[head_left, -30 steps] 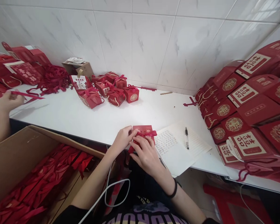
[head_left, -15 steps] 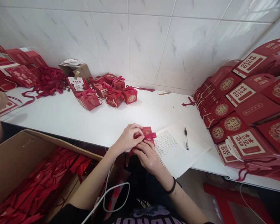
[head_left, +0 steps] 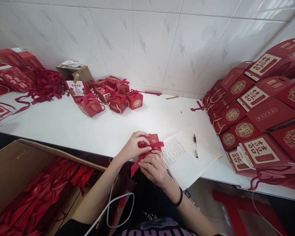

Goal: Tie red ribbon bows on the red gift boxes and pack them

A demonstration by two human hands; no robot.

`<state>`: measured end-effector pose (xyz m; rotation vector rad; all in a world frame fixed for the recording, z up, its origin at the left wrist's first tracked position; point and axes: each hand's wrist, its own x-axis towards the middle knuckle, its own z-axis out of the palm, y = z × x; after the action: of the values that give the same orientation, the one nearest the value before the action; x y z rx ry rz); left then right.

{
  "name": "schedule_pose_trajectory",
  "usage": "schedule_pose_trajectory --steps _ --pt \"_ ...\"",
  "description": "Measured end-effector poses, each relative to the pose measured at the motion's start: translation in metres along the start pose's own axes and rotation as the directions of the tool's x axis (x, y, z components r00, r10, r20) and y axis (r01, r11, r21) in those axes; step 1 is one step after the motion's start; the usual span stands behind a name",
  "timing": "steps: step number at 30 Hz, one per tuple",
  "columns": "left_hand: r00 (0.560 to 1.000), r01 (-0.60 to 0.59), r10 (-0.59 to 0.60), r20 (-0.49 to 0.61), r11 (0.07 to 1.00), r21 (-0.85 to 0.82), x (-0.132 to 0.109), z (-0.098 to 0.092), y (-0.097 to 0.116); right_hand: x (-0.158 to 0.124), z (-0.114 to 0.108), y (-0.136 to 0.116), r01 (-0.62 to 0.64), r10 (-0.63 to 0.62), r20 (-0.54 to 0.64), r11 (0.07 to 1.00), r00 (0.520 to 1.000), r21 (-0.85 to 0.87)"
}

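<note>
A small red gift box [head_left: 154,137] with gold print is at the front edge of the white table. My left hand [head_left: 134,146] is closed on its left side, thumb and fingers pressed against it. Across the box runs a red ribbon [head_left: 157,144]; one loose tail hangs below the box, in front of my dark clothes. My right hand [head_left: 156,167] is at the near side, its fingers curled in over the ribbon at the box's lower part. The fingertips partly hide the knot area.
Several finished red boxes [head_left: 118,103] with bows stand at the back. Stacked red boxes [head_left: 258,114] fill the right side. Written paper [head_left: 173,150] and a pen [head_left: 195,146] lie beside my hands. An open carton [head_left: 22,147] of ribboned red items stands lower left; loose ribbons [head_left: 48,83] pile behind.
My right hand has shifted slightly down, and more of the ribbon tail shows below the box. Another person's hand at the far left has left the view.
</note>
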<state>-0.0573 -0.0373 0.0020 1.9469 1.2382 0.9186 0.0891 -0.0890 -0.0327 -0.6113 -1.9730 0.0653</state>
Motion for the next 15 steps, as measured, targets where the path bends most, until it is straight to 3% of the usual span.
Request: schedule_pose_trajectory --steps 15 --pt "0.999 0.048 -0.048 -0.019 0.999 -0.004 0.0039 0.0027 0.0002 -0.0017 0.0076 -0.0044 -0.049 0.047 0.047 0.998 0.998 0.046"
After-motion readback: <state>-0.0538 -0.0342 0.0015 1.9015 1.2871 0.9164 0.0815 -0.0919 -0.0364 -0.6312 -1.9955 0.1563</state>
